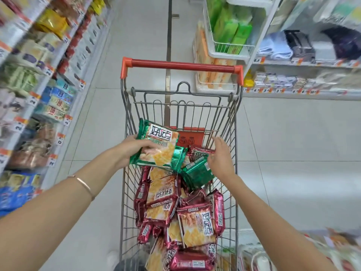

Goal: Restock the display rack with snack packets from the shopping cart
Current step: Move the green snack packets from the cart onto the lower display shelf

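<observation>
Orange-tagged shelves are making up the display rack [39, 98] on the left, with packets standing in rows. Just right of it, the left hand [132, 149] is gripping a green snack packet [159, 145] by its left edge, lifted clear of the pile, likely bound for that rack. The shopping cart [181, 66] is holding a heap of red packets [195, 220] near and a second green packet [197, 174] farther in. The right hand [220, 157] is hovering at that one, fingers loosely spread and holding nothing, seemingly gathering one flavour together.

A red-handled grey wire shopping cart [181, 65] stands on the pale tiled floor [293, 133], holding maroon foil snack packets [195, 225] near and green foil snack packets [197, 173] farther in.
</observation>
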`<action>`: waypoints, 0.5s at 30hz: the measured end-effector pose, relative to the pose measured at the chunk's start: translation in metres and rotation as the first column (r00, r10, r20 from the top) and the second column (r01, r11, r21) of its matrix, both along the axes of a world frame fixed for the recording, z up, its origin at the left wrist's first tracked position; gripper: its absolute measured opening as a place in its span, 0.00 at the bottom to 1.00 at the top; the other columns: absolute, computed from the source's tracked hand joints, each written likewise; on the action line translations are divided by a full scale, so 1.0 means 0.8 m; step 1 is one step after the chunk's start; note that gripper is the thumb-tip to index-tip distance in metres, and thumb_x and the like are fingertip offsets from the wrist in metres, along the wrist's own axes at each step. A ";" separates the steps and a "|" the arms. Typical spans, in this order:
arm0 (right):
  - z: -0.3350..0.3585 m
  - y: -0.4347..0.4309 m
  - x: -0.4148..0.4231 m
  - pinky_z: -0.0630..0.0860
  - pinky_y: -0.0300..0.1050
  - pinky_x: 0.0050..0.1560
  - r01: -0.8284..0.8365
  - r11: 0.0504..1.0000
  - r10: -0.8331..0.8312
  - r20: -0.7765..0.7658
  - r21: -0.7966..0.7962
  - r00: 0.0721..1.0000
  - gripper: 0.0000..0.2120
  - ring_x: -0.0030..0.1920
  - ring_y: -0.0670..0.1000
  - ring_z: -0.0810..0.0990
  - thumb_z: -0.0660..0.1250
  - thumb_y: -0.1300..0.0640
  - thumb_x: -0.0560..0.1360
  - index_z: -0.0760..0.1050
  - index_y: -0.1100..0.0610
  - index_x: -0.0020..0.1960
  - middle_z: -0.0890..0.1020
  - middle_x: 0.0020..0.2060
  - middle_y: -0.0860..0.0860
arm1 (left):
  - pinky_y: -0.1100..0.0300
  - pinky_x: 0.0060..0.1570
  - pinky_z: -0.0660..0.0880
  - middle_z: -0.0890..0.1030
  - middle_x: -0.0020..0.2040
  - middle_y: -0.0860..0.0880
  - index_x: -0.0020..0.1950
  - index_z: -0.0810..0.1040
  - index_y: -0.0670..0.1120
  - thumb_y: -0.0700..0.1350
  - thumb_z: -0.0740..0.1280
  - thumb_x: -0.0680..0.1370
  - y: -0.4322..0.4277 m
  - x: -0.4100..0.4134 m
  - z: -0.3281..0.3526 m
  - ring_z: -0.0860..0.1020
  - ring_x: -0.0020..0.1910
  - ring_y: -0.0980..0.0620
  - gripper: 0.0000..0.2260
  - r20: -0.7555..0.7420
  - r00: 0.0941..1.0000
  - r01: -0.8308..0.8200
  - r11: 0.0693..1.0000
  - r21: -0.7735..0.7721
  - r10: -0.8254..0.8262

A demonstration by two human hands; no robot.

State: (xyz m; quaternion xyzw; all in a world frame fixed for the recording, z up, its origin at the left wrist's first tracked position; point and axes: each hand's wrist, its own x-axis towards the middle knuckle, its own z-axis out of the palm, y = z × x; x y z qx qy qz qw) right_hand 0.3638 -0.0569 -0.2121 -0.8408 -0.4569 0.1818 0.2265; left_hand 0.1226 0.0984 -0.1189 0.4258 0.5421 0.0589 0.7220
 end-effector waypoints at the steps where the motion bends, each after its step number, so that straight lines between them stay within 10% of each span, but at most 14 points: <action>1: -0.016 0.007 0.004 0.55 0.45 0.76 -0.015 0.995 0.012 -0.037 -0.099 0.999 0.32 0.76 0.55 0.61 0.64 0.70 0.75 0.62 0.59 0.77 0.64 0.76 0.56 | 0.61 0.27 0.79 0.85 0.42 0.43 0.59 0.75 0.37 0.39 0.76 0.63 0.006 -0.005 -0.002 0.82 0.33 0.49 0.26 -0.014 1.000 -0.006 0.999 0.038 0.007; 10: -0.144 0.031 -0.025 0.41 0.63 0.77 -0.282 0.642 0.584 0.217 -0.713 0.782 0.52 0.80 0.58 0.45 0.71 0.63 0.72 0.36 0.55 0.80 0.51 0.80 0.57 | 0.58 0.31 0.81 0.87 0.46 0.44 0.61 0.78 0.42 0.38 0.73 0.71 0.023 -0.030 -0.027 0.86 0.39 0.48 0.18 0.030 0.994 -0.110 0.992 0.064 0.108; 15: -0.123 0.024 -0.029 0.55 0.65 0.75 -0.174 0.640 0.591 0.335 -0.749 0.734 0.32 0.71 0.61 0.66 0.73 0.50 0.72 0.67 0.57 0.73 0.71 0.68 0.58 | 0.60 0.28 0.80 0.86 0.39 0.46 0.53 0.79 0.42 0.38 0.68 0.77 0.018 -0.027 -0.031 0.85 0.33 0.51 0.06 0.025 0.994 -0.111 0.994 0.016 0.111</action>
